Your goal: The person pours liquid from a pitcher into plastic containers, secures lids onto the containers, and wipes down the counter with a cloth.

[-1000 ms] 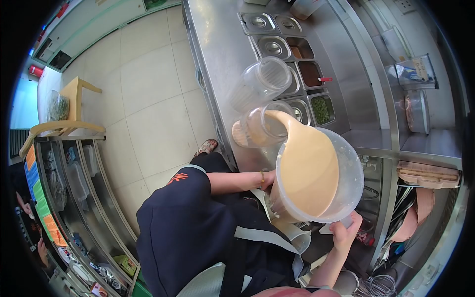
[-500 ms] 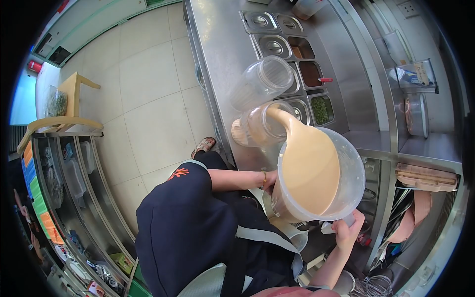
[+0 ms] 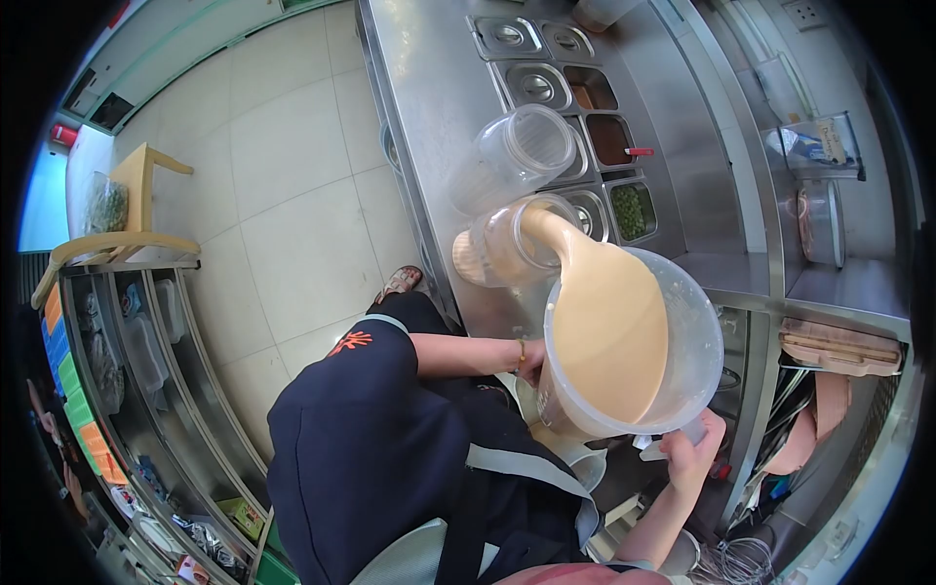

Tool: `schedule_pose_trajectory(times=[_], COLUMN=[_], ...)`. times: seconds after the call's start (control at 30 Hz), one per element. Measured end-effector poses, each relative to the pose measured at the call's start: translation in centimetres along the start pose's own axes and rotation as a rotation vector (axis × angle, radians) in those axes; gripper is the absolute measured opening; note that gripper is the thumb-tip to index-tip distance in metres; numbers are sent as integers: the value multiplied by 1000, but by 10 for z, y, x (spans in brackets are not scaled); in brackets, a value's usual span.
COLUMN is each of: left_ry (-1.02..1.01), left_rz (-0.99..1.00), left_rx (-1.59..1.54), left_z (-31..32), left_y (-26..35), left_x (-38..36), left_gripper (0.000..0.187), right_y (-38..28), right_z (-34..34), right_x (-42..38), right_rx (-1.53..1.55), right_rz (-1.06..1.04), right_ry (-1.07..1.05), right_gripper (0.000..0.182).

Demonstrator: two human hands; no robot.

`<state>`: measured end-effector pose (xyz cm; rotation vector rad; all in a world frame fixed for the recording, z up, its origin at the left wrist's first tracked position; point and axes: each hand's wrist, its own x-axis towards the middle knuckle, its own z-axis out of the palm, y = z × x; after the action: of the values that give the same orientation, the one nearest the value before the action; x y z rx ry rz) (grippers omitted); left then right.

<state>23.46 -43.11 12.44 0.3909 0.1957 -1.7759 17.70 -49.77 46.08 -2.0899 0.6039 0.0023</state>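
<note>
Large clear jug (image 3: 634, 341) — tilted, its spout pointed away from the body toward the counter (image 3: 429, 107), a pale tan liquid (image 3: 604, 322) running over the lip. Receiving jar (image 3: 507, 249) — clear, standing on the counter just beyond the spout, partly filled; the stream met its mouth, so the jug's long axis ran from the hands outward to the jar. Right hand (image 3: 694, 450) — closed around the jug's handle at the near, raised end. Left hand (image 3: 531, 359) — pressed to the jug's lower side under its base, fingers mostly hidden; grip could not be told fully, though it bore on the wall. A second jar (image 3: 517, 156) — empty, stood farther off beside the row of inset metal tubs (image 3: 585, 127). Both hands sat behind the jug, the jar ahead.
</note>
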Motion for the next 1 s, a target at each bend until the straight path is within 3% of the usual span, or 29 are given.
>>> schedule_pose_trajectory(times=[0.33,0.63,0.87,1.0], left_ry=[-12,-92,-33,-15], left_rz=[88,0,-26,56], left_rx=[177,47,147,195], left_z=[26,-3,9,25], left_y=[5,-11,-6,-5], left_x=[-42,14,-8,-32], left_gripper=[68,70,72,75], right_y=[-11,-19,-22,-27], right_z=[2,2,1,1], right_x=[0,1,0,1], right_rx=[-6,-6,-5,-33], right_rz=[-6,-3,-8,13], right_ry=[0,-10,-25,-13], right_gripper=[23,21,21,21])
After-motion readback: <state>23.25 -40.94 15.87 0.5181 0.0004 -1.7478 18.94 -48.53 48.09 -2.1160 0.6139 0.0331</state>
